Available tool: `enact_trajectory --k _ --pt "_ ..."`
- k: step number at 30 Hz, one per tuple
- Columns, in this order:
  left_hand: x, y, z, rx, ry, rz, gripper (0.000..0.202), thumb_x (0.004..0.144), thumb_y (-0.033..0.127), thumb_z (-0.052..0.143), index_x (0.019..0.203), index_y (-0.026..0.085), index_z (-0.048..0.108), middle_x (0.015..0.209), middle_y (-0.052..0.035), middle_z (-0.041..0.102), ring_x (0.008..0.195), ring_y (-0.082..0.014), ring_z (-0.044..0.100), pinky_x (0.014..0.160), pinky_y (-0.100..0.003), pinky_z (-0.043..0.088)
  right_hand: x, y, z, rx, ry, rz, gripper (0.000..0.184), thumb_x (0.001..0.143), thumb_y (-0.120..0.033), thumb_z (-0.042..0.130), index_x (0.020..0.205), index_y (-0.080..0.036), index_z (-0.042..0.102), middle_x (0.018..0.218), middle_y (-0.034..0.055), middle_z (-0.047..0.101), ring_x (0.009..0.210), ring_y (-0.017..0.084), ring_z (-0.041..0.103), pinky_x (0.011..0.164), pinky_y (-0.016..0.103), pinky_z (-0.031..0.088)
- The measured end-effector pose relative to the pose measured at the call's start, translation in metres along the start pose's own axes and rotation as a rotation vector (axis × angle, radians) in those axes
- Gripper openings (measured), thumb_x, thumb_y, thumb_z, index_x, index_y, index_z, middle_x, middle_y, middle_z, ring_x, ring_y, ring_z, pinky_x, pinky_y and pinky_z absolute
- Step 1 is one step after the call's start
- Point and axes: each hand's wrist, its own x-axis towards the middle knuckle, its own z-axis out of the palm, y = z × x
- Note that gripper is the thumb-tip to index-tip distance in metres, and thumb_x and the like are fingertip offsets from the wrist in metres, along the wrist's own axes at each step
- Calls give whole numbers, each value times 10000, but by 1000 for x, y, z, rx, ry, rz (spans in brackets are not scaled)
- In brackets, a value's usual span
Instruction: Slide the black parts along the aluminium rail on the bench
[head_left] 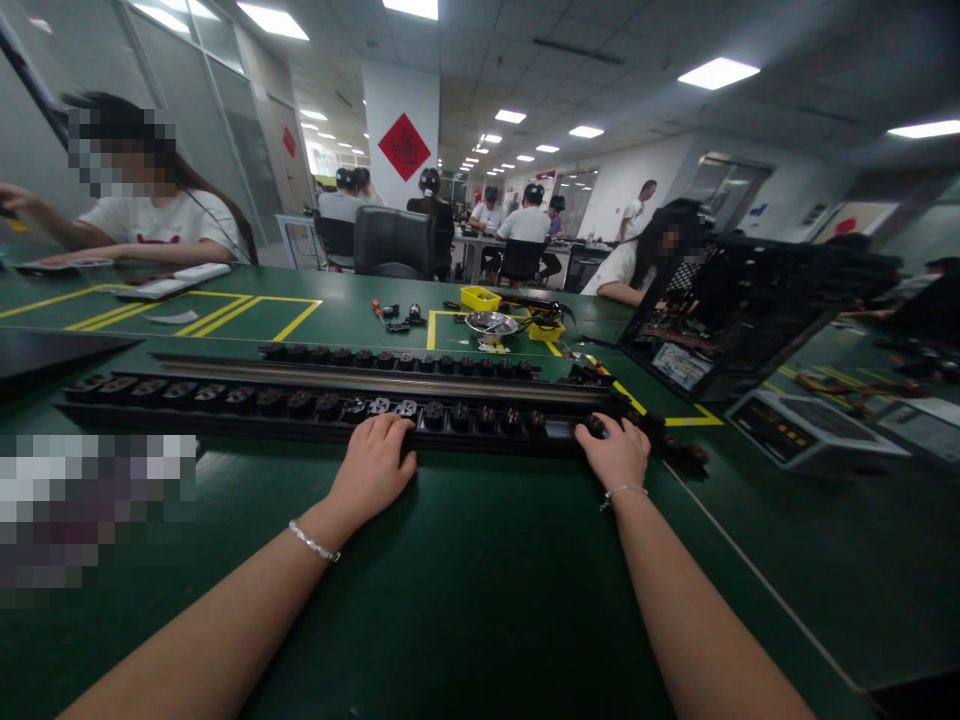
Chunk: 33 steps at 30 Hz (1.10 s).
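The black strip [285,417] lies crosswise, half-curled left grip [373,458] near its middle, half-curled right grip [618,456] at its right end (actual hold: cannot tell).

Long black plastic-looking strips, lying on green table [480,580]: two, near strip [480,441] and far strip [375,377]. Round black fittings [433,415] on near strip: more than twelve; on far strip: at least ten. Small yellow plastic bins [477,303] [547,333] toward table's far edge: two. Round silver metal bowl [491,326]: one. Open black computer case [750,310]: one.
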Motion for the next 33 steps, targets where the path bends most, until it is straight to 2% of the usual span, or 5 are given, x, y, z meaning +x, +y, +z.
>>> enact_trajectory --k 5,12,17,25,33 --pt "0 0 0 -2 -12 -7 356 789 261 508 1127 153 533 1122 -123 543 1098 -280 467 977 -448 369 3 4 3 12 10 -17 508 709 -507 527 1122 -243 660 1269 144 497 1219 331 355 967 469 327" --pt "0 -1 0 6 -17 -4 352 796 267 500 1131 164 526 1129 -120 537 1097 -282 465 971 -453 374 11 14 12 64 103 -86 482 705 -465 517 1058 -177 676 1146 137 574 1132 282 437 986 431 305" --pt "0 0 0 8 -12 -6 345 792 268 503 1124 176 527 1123 -113 539 1093 -282 467 966 -452 377 13 17 12 106 137 -158 460 696 -445 517 1041 -174 656 1070 108 619 1078 266 492 982 430 308" --pt "1 0 0 10 -6 -2 343 784 258 510 1114 165 537 1115 -114 549 1092 -278 470 976 -443 372 14 15 9 116 148 -151 449 677 -416 545 1032 -163 653 1037 109 646 1029 264 541 965 424 345" --pt "0 0 -1 9 -21 -12 345 795 264 500 1124 162 531 1130 -120 541 1101 -281 462 970 -456 374 16 17 1 184 101 -64 453 662 -360 558 1054 -158 657 1045 117 646 997 265 556 955 416 374"
